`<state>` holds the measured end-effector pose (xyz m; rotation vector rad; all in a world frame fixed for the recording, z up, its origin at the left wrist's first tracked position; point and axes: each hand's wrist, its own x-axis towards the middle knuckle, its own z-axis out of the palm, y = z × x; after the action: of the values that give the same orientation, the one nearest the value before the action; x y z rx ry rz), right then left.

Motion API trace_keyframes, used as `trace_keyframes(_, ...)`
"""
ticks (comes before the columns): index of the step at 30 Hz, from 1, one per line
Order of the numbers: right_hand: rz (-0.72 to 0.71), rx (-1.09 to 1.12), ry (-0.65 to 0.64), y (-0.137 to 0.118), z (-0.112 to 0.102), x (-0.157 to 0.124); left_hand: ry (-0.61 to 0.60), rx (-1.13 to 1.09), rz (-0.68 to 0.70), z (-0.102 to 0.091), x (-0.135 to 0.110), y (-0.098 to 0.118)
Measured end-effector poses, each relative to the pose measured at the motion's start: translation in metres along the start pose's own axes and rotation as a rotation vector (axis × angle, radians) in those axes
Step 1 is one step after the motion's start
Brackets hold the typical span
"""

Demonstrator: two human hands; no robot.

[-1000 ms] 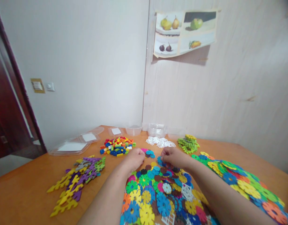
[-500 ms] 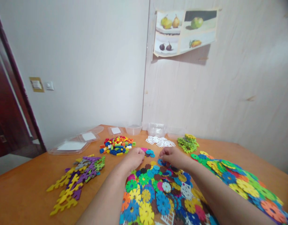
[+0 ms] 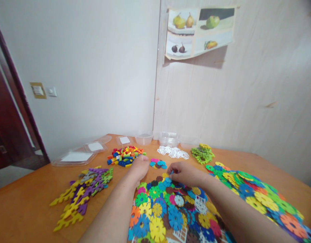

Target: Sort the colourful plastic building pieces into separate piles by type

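A heap of flat, many-coloured flower-shaped discs (image 3: pixel 167 209) lies in front of me on the wooden table (image 3: pixel 31 206). Just beyond its far edge sits a small cluster of pink, blue and brown discs (image 3: pixel 157 164). My left hand (image 3: pixel 138 168) rests left of that cluster with its fingers curled under; what they hold, if anything, is hidden. My right hand (image 3: pixel 183 173) is at the heap's far edge, with fingers pinched on a small blue disc.
On the left lie yellow and purple jagged pieces (image 3: pixel 80 192). Small bricks (image 3: pixel 125 157), white pieces (image 3: pixel 173 152) and green pieces (image 3: pixel 202 153) lie further back. Clear tubs (image 3: pixel 168 138) and lids (image 3: pixel 76 158) stand by the wall. More discs (image 3: pixel 259 197) spread to the right.
Both hands have drawn back from the small cluster, which now shows in full. My right hand has moved nearer, onto the heap's edge.
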<state>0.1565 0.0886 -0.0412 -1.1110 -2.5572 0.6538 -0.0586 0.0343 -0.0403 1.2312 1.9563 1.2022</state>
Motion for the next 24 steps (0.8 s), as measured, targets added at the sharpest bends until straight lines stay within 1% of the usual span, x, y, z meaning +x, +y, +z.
trace_keyframes(3,-0.036,-0.029,-0.037,-0.006,0.000,-0.003,-0.011,0.010,0.008,0.000,-0.002,0.003)
trace_keyframes(5,-0.038,-0.033,-0.075,-0.010,0.000,-0.004,-0.016,0.019,0.014,0.000,-0.003,0.003)
trace_keyframes(7,-0.044,-0.040,-0.086,-0.012,-0.001,-0.004,-0.021,0.026,0.014,0.000,-0.002,0.003)
trace_keyframes(10,-0.062,-0.035,-0.060,-0.009,-0.002,-0.001,-0.029,0.032,0.005,0.001,-0.002,0.002)
trace_keyframes(12,-0.026,-0.009,-0.026,-0.006,-0.002,0.001,-0.029,0.032,0.004,0.001,-0.001,0.001)
trace_keyframes(15,0.052,0.048,0.060,-0.003,0.001,0.005,-0.031,0.031,0.007,0.002,0.000,0.000)
trace_keyframes(18,0.128,0.183,0.111,-0.005,0.008,0.011,-0.042,0.025,0.018,0.003,0.002,-0.001)
trace_keyframes(20,0.188,0.379,0.109,-0.008,0.015,0.015,-0.045,0.016,0.030,0.003,0.003,-0.002)
trace_keyframes(22,0.210,0.570,0.130,-0.010,0.020,0.018,-0.044,0.009,0.036,0.003,0.003,-0.003)
trace_keyframes(23,0.213,0.615,0.153,-0.010,0.021,0.019,-0.044,0.006,0.037,0.003,0.003,-0.003)
trace_keyframes(24,0.216,0.611,0.179,-0.009,0.022,0.020,-0.046,0.000,0.036,0.003,0.002,-0.003)
